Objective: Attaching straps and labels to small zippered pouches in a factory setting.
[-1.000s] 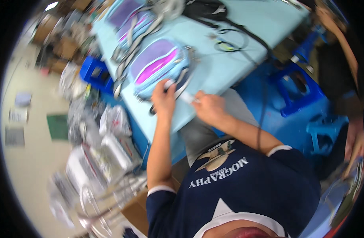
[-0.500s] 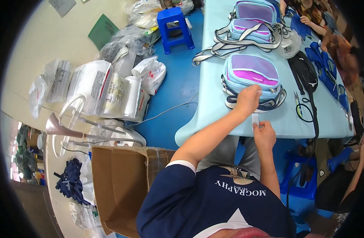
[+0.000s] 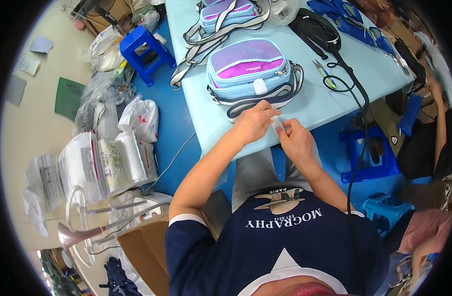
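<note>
A light-blue and purple shoulder bag (image 3: 250, 61) sits near the table's front edge. Its navy-and-white strap (image 3: 265, 100) is bundled along the near side. On the bag's front, below the purple panel, is a small white sticker (image 3: 260, 87). Just in front of the strap, my left hand (image 3: 253, 122) pinches the upper end of a narrow white strip (image 3: 277, 125), which looks like a strip of stickers. My right hand (image 3: 296, 141) grips the same strip from the lower right with bent fingers, its thumb against it. Fingers cover part of the strip.
More such bags (image 3: 228, 17) with loose straps lie farther back on the table (image 3: 201, 111). To the right are scissors (image 3: 324, 75), a black cable (image 3: 360, 96) and a black bag (image 3: 314, 32). A cardboard box (image 3: 147, 251) stands at my left, a blue stool (image 3: 371, 153) at right.
My left hand has come off the bag's front and back to the strip, leaving a white sticker on the bag. The view has shifted, so everything appears farther left.
</note>
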Available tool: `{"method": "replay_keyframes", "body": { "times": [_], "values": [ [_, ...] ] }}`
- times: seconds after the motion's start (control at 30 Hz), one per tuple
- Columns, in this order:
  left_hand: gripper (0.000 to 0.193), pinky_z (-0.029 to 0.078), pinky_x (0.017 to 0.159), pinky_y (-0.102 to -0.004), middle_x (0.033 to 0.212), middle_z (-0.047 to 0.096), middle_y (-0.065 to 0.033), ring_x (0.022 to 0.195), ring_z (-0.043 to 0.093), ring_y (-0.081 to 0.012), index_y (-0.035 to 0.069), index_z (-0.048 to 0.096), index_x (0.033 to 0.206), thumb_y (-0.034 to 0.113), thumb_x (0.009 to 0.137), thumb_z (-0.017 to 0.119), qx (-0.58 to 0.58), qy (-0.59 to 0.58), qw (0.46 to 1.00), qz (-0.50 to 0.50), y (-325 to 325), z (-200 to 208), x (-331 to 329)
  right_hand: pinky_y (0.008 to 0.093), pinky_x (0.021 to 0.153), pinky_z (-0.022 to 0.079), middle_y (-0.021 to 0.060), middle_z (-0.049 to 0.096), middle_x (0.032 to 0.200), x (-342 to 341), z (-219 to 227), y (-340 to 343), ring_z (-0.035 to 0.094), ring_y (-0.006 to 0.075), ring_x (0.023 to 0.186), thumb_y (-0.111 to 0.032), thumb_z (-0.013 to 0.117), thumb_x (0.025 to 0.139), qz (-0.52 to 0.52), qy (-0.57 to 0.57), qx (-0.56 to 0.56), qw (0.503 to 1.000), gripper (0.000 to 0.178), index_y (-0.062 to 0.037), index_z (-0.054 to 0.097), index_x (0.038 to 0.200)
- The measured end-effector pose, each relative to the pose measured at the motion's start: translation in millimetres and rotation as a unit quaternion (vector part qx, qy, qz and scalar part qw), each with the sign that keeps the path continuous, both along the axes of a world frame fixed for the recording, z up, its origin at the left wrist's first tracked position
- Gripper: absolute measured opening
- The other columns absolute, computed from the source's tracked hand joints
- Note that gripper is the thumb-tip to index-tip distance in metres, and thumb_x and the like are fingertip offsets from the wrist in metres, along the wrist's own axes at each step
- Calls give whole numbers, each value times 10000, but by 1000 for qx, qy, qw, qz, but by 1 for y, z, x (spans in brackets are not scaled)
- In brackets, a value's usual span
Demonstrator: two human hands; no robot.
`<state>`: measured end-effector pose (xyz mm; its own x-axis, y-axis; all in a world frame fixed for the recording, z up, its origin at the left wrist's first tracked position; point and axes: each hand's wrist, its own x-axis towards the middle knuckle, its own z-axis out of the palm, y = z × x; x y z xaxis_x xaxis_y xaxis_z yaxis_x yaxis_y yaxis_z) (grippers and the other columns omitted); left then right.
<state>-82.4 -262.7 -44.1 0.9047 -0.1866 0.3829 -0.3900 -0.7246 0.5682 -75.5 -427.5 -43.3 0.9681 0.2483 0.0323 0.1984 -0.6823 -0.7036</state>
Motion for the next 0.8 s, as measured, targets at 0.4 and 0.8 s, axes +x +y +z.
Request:
{"method": "replay_keyframes", "body": {
  "times": [0.4,0.8],
  "values": [
    [160,470,689,-393,939,528,-89,800,581,-306,91,622,898,20,755,634,67,93,989,-89,5,17,10,402,569,452,92,612,636,-20,-8,-3,603,294,621,-209,660,765,-40,3,97,994,173,-52,598,805],
    [113,486,576,-374,865,565,-69,680,594,-282,76,634,810,19,716,612,98,16,988,-121,18,15,13,354,584,434,26,541,747,-11,-15,-16,555,216,708,-73,621,735,158,-321,-36,933,91,-93,625,824]
  ]
}}
